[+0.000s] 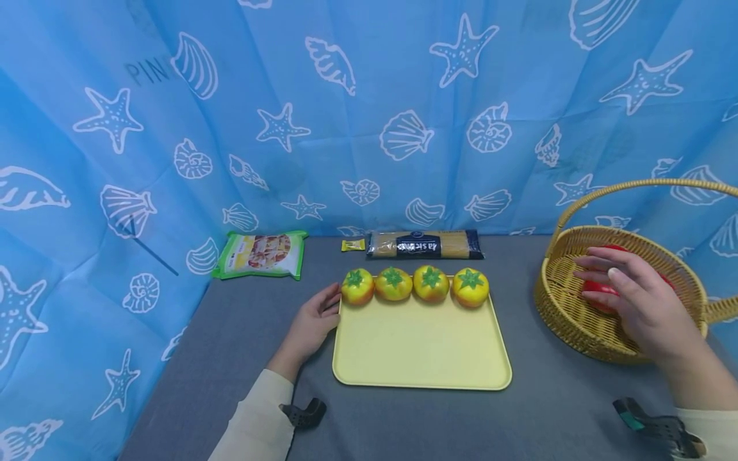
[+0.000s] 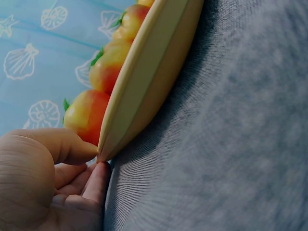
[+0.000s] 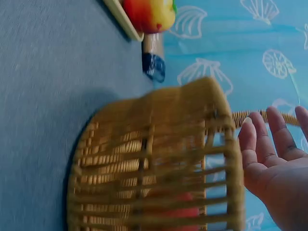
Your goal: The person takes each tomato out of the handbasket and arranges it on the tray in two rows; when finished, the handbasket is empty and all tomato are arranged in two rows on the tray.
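My left hand (image 1: 311, 323) is at the left edge of a pale yellow tray (image 1: 423, 352). In the left wrist view its thumb and fingers pinch the tray's rim (image 2: 120, 110). Several yellow-orange fruits with green leafy tops, like persimmons or tomatoes (image 1: 431, 285), stand in a row along the tray's far side. Over a wicker basket (image 1: 553, 314) at the right hovers my right hand (image 1: 648, 298), fingers extended and holding nothing. Red round things (image 1: 596, 287) lie in the basket, partly hidden by this hand; their kind cannot be told.
Behind the tray lies a clear pack of pasta (image 1: 423, 245), beside a small yellow packet (image 1: 353, 245). A green-and-white food bag (image 1: 262, 255) is at the back left. The basket's tall handle (image 1: 651, 184) arches upward. A blue shell-patterned curtain (image 1: 346, 128) hangs behind the grey table.
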{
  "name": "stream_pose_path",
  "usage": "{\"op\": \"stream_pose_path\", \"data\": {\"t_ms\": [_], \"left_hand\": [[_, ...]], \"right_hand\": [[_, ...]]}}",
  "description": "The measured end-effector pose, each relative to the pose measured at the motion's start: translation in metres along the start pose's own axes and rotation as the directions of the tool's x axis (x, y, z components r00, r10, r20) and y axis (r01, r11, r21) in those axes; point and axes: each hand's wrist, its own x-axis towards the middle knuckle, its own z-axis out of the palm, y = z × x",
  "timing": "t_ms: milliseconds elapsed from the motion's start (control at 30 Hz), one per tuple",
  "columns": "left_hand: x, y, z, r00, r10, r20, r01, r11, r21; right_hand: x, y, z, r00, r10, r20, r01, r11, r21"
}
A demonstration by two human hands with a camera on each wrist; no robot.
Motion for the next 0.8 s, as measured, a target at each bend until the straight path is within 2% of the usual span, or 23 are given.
{"op": "stream_pose_path", "data": {"t_ms": [167,333,400,500,567,633,800], "left_hand": [[0.0,0.002,0.001,1.0,-0.004,-0.007,0.004,1.0,0.009],[0.0,0.0,0.001,1.0,-0.006,-0.006,0.007,1.0,0.012],[0.001,0.0,0.001,1.0,-0.007,-0.007,0.007,1.0,0.012],[0.001,0.0,0.001,1.0,-0.007,-0.006,0.007,1.0,0.011],[0.001,-0.001,0.001,1.0,-0.01,-0.008,0.01,1.0,0.018],[0.001,-0.001,0.001,1.0,-0.011,-0.009,0.011,1.0,0.023],[0.001,-0.001,0.001,1.0,-0.014,-0.011,0.014,0.999,0.029]], "right_hand": [[-0.008,0.0,-0.016,0.998,0.01,-0.069,-0.01,1.0,0.001],[-0.016,-0.002,-0.03,0.988,0.011,-0.156,-0.022,0.997,-0.067],[-0.019,-0.002,-0.035,0.983,0.006,-0.185,-0.03,0.991,-0.127],[-0.021,-0.002,-0.042,0.975,0.002,-0.221,-0.069,0.953,-0.296],[-0.023,-0.002,-0.046,0.97,0.001,-0.243,-0.106,0.902,-0.418],[-0.025,-0.001,-0.049,0.966,0.005,-0.257,-0.137,0.857,-0.497],[-0.029,0.002,-0.053,0.961,0.031,-0.274,-0.183,0.817,-0.547]]}}
